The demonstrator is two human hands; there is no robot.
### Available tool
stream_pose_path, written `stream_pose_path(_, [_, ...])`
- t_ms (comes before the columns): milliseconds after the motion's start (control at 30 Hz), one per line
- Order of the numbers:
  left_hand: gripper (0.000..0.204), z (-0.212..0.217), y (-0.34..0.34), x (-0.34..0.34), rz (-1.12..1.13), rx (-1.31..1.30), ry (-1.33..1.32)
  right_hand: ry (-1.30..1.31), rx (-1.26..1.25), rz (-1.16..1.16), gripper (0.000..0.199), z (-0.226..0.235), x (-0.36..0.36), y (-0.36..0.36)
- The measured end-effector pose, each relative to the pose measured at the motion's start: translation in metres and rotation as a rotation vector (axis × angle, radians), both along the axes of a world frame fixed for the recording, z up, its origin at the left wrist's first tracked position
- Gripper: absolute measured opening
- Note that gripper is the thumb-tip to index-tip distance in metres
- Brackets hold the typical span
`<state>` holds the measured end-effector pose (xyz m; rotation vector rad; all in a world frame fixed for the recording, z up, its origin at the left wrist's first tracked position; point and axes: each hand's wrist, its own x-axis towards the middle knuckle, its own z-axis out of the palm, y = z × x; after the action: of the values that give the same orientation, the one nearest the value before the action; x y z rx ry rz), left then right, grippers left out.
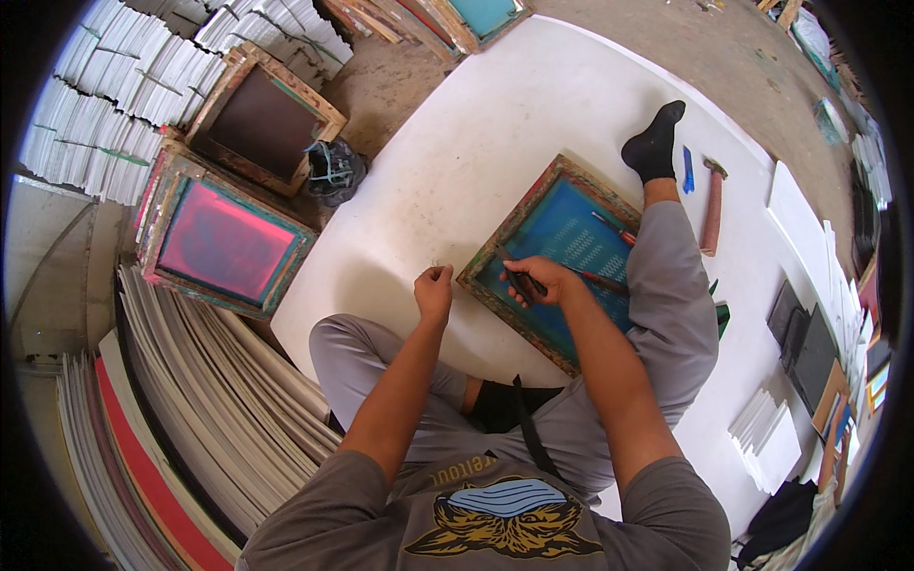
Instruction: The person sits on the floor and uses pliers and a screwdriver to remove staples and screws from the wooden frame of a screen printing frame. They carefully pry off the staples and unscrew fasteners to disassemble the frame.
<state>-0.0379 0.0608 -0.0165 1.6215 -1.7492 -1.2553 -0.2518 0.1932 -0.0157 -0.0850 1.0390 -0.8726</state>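
A wooden screen-printing frame (505, 224) with blue mesh lies on the white work surface in front of me, partly under my right leg. Above its near left corner, my right hand (545, 278) is closed around dark-handled pliers (503, 251), jaws pointing away from me. My left hand (434, 291) is pinched just left of that corner, apart from the frame; whatever its fingertips hold is too small to name. On the mesh lie a screwdriver (625, 234) and another red-handled tool (606, 284), partly hidden by my right forearm and leg.
A hammer (712, 207) and a blue cutter-like tool (687, 169) lie beyond my right leg. More framed screens (228, 238) lean at the left, near a black bag (335, 171). Sheet stacks (219, 381) stand at the lower left; white sheets (766, 443) lie at the right.
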Motion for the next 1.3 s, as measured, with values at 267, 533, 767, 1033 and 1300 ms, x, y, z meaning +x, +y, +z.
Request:
stream_pose_path(267, [0.033,-0.002,0.009,-0.001,-0.017,0.043,-0.001,0.719,-0.028,0.202,0.03,0.03,0.017,-0.005])
stream_pose_path(533, [0.035,0.002,0.005,-0.005,-0.021,-0.049,0.047,1.389,-0.219,0.419,0.035,0.033,0.052,-0.007])
stream_pose_path(767, [0.029,0.033,-0.002,-0.009,-0.112,0.468,0.417,1.251,-0.389,0.48,0.042,0.059,0.056,-0.012])
stream_pose_path(1033, [0.023,0.029,-0.009,-0.005,-0.136,0.727,0.424,0.607,-0.316,0.343,0.04,0.038,0.05,-0.009])
stream_pose_path(1300, [0.025,0.026,-0.021,-0.001,-0.154,0.892,0.419,0.253,-0.245,0.37,0.047,0.055,0.042,-0.006])
